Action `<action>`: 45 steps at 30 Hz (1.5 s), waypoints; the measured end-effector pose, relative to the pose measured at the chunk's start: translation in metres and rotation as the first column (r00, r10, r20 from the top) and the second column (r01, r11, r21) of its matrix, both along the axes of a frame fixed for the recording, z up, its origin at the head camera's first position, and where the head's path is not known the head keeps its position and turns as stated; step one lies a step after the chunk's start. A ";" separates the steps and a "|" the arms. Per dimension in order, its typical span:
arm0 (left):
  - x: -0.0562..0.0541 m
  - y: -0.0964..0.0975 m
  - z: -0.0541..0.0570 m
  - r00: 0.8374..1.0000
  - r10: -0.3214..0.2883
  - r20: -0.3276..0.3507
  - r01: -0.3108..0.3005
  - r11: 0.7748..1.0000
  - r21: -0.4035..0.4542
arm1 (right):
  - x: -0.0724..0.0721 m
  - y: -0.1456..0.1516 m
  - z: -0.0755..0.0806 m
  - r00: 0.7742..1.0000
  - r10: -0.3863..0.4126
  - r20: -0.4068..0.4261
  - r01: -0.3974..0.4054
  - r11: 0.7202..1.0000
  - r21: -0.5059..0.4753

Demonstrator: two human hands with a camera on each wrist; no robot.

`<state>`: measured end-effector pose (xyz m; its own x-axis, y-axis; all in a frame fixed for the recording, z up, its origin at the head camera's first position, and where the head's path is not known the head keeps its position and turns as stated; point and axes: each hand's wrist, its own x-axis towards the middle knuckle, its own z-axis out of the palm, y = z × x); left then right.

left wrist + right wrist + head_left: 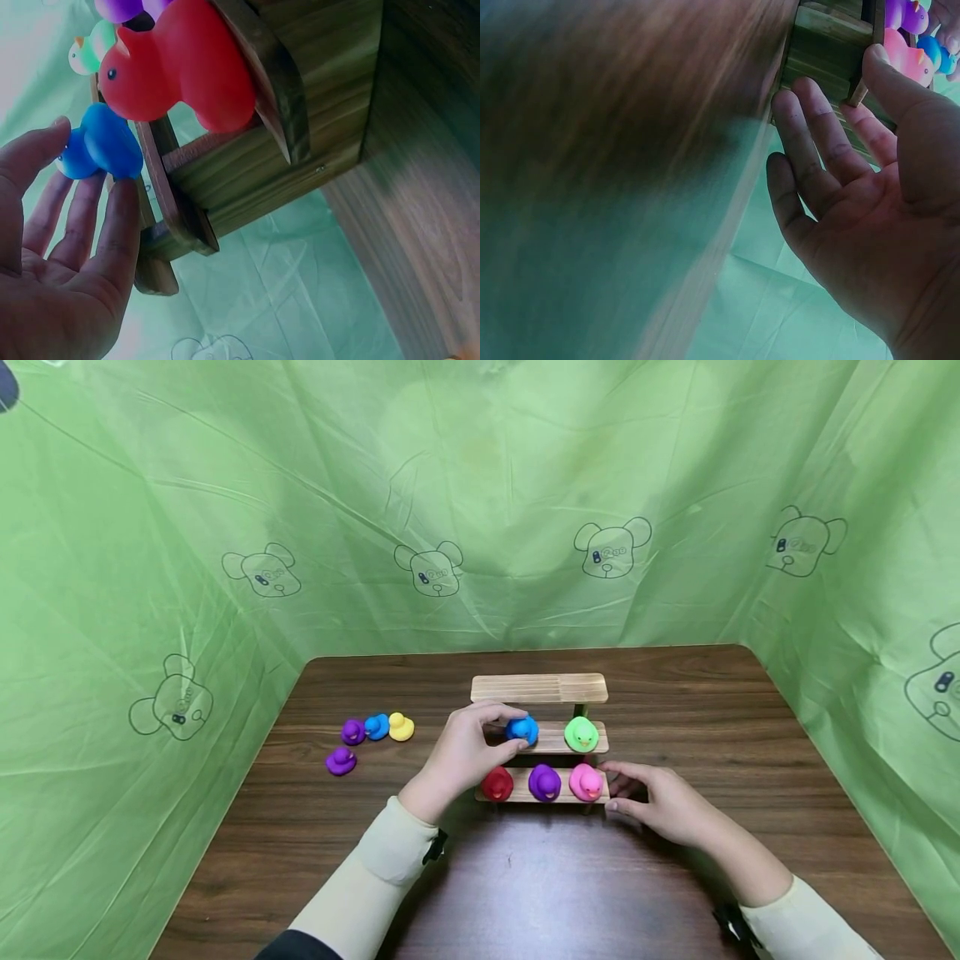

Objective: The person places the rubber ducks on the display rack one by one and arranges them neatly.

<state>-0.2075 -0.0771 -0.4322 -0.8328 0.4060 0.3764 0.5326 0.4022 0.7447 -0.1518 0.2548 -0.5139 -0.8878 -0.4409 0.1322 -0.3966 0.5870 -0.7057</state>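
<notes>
My left hand (464,748) pinches a blue rubber duck (522,731) between thumb and fingers, at the left end of the middle tier of a small wooden stand (553,737). In the left wrist view, the blue duck (109,142) is between the thumb and the fingertips. A green duck (581,735) sits on the right of that tier. Red (497,784), purple (544,783) and pink (587,783) ducks line the lowest tier. My right hand (663,802) holds the right end of that tier between thumb and index finger, its other fingers loose.
To the left on the brown wooden table (315,852) stand two purple ducks (341,762), a blue duck (377,727) and a yellow duck (401,727). The stand's top tier (538,688) bears no duck. Green sheeting (510,527) with bear-face drawings encloses the table.
</notes>
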 end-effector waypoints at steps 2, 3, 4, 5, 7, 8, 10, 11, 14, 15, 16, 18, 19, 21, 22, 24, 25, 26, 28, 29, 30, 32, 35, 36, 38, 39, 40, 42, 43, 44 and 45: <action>0.000 0.003 0.000 1.000 -0.006 0.009 0.006 1.000 -0.001 | 0.000 0.000 0.000 1.000 -0.004 0.002 0.004 1.000 0.000; 0.000 0.004 0.000 1.000 -0.007 0.011 0.007 1.000 -0.004 | 0.000 0.000 0.000 1.000 -0.006 0.003 0.006 1.000 -0.001; 0.000 0.005 0.000 1.000 -0.010 0.013 0.010 1.000 -0.006 | 0.000 0.000 0.000 1.000 -0.009 0.008 0.009 1.000 0.000; 0.000 0.006 0.000 1.000 -0.010 0.015 0.011 1.000 -0.011 | 0.000 0.000 0.000 1.000 -0.007 0.007 0.007 1.000 0.001; 0.000 0.008 0.000 1.000 -0.011 0.020 0.012 1.000 -0.019 | 0.000 0.000 0.001 1.000 -0.009 0.012 0.009 1.000 0.002; 0.000 0.009 0.000 1.000 -0.013 0.020 0.013 1.000 -0.022 | 0.000 0.000 0.001 1.000 -0.009 0.009 0.009 1.000 0.000; 0.000 0.012 0.001 1.000 -0.014 0.023 0.015 0.999 -0.030 | 0.000 0.000 0.001 1.000 -0.008 0.010 0.008 1.000 0.001; 0.000 0.013 0.001 1.000 -0.016 0.022 0.016 0.999 -0.035 | 0.000 0.000 0.001 1.000 -0.006 0.010 0.006 1.000 0.001; -0.001 0.016 0.001 1.000 -0.020 0.021 0.021 0.999 -0.050 | 0.001 0.000 0.002 1.000 -0.009 0.019 0.009 1.000 -0.003; -0.001 0.017 0.001 1.000 -0.021 0.020 0.022 0.998 -0.058 | 0.001 0.000 0.002 1.000 -0.009 0.024 0.009 1.000 -0.001; -0.002 0.017 0.000 1.000 -0.021 0.020 0.023 0.998 -0.066 | 0.000 0.000 0.002 1.000 -0.009 0.027 0.009 1.000 -0.002; -0.002 0.019 0.000 0.999 -0.025 0.019 0.027 0.996 -0.080 | 0.000 0.000 0.002 1.000 -0.008 0.030 0.008 1.000 -0.004; -0.003 0.019 0.000 0.999 -0.028 0.018 0.029 0.996 -0.086 | 0.000 0.000 0.002 1.000 -0.007 0.029 0.007 1.000 -0.004; -0.003 0.021 0.001 0.999 -0.032 0.015 0.033 0.995 -0.095 | 0.000 0.000 0.001 1.000 -0.006 0.024 0.006 1.000 -0.004; -0.004 0.021 0.001 0.999 -0.034 0.016 0.035 0.995 -0.097 | 0.000 -0.001 0.001 1.000 -0.006 0.020 0.006 1.000 -0.007; -0.004 0.022 0.002 0.999 -0.036 0.017 0.038 0.994 -0.099 | -0.001 0.000 0.000 1.000 -0.003 0.012 0.003 1.000 -0.009; -0.004 0.022 0.002 0.999 -0.036 0.014 0.037 0.994 -0.103 | -0.001 -0.001 0.000 1.000 -0.004 0.010 0.004 1.000 -0.010; -0.004 0.022 0.002 0.999 -0.037 0.014 0.039 0.994 -0.104 | -0.001 -0.001 0.000 1.000 -0.003 0.008 0.003 1.000 -0.011; -0.004 0.023 0.002 0.999 -0.041 0.011 0.042 0.994 -0.105 | -0.001 -0.001 0.000 1.000 -0.005 0.009 0.005 1.000 -0.013; -0.004 0.023 0.002 0.999 -0.042 0.010 0.043 0.994 -0.104 | -0.001 0.000 0.000 1.000 -0.004 0.012 0.004 1.000 -0.010; -0.003 0.024 0.002 0.999 -0.043 0.006 0.044 0.993 -0.105 | -0.001 0.000 0.000 1.000 -0.004 0.015 0.004 1.000 -0.010; -0.004 0.025 0.002 0.999 -0.049 0.003 0.049 0.994 -0.103 | 0.000 0.000 0.000 1.000 -0.005 0.021 0.005 1.000 -0.009; -0.004 0.026 0.001 0.999 -0.049 0.004 0.049 0.993 -0.104 | 0.000 0.000 0.000 1.000 -0.004 0.028 0.004 1.000 -0.009; -0.005 0.026 0.000 0.999 -0.049 0.005 0.049 0.993 -0.106 | 0.000 0.000 0.000 1.000 -0.003 0.029 0.004 1.000 -0.011; -0.005 0.026 0.000 0.999 -0.047 0.010 0.048 0.993 -0.108 | 0.000 0.000 0.001 1.000 -0.003 0.031 0.003 1.000 -0.013; -0.005 0.027 0.000 0.999 -0.046 0.012 0.047 0.993 -0.110 | 0.000 0.000 0.001 1.000 -0.002 0.031 0.002 1.000 -0.013; -0.005 0.027 0.000 0.999 -0.045 0.012 0.046 0.993 -0.112 | -0.001 0.000 0.001 0.999 -0.001 0.032 0.002 1.000 -0.013; -0.006 0.027 -0.001 0.999 -0.042 0.007 0.043 0.992 -0.118 | -0.001 0.000 0.001 1.000 -0.002 0.031 0.002 1.000 -0.012; -0.006 0.027 -0.001 0.999 -0.042 0.004 0.042 0.992 -0.122 | 0.000 0.000 0.002 0.999 -0.002 0.032 0.003 1.000 -0.011; -0.006 0.027 -0.001 0.999 -0.040 0.000 0.040 0.991 -0.127 | 0.000 0.000 0.002 0.999 -0.003 0.032 0.003 1.000 -0.010; -0.006 0.027 -0.001 0.999 -0.039 -0.004 0.038 0.990 -0.133 | 0.000 0.000 0.002 0.999 -0.003 0.032 0.003 1.000 -0.008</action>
